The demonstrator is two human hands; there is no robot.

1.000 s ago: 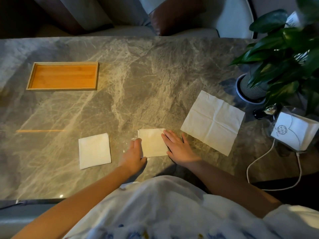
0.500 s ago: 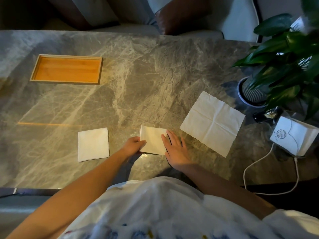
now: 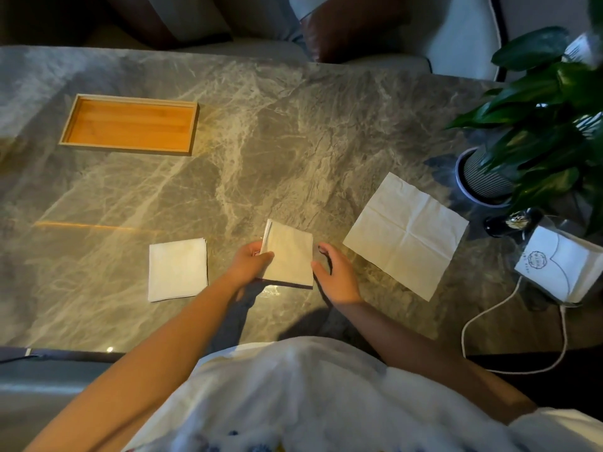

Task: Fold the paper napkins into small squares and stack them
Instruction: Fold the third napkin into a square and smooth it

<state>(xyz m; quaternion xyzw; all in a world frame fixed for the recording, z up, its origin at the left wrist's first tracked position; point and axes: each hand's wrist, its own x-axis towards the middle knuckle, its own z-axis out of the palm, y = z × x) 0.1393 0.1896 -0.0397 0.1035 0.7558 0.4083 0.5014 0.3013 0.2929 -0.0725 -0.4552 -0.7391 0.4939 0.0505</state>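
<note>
Lifted off the worktop [image 3: 293,141] since a moment ago, the folded napkin [image 3: 288,252] now hangs over its own shadow. The left hand [image 3: 249,264] pinches its left edge, thumb on top; the fingers beneath are hidden. The right hand [image 3: 336,275] has slid off it and hovers just beside its right edge, fingers loosely curled, holding nothing. Left of them a finished square [image 3: 177,270] lies flat, its layers hard to count; to the right lies an open napkin [image 3: 406,234]. A plant [image 3: 538,125] is cut off at the right edge.
</note>
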